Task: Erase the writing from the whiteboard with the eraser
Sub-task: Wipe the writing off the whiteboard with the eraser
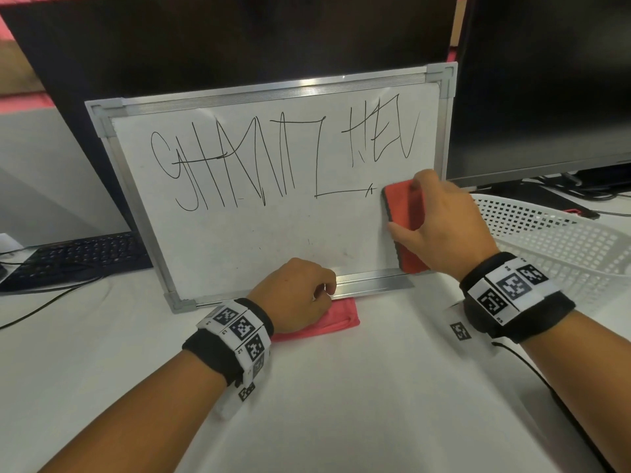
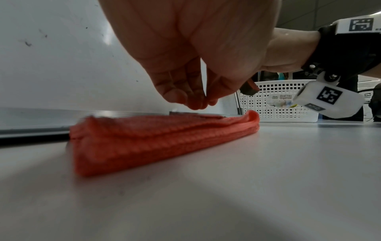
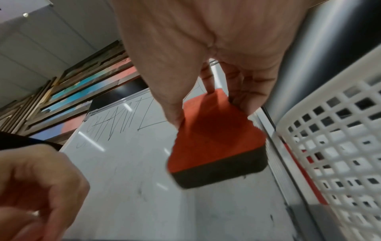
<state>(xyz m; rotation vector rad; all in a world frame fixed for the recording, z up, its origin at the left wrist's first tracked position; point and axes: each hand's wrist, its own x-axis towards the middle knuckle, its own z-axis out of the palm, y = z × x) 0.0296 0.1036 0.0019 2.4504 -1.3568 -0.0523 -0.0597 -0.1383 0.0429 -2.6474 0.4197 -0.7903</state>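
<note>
Head view: the eraser [image 1: 406, 220] is being gripped by the right hand [image 1: 444, 227] against the whiteboard [image 1: 239, 233], lower right; writing [image 1: 273, 158] is remaining unerased. The left hand [image 1: 293, 295], curled, is pinching the frame's near edge.

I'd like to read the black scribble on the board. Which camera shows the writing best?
The head view: the writing faces the camera, whole across the whiteboard. The right wrist view catches only its left part, slanted and small, behind the eraser. The left wrist view shows bare board, no letters.
</note>
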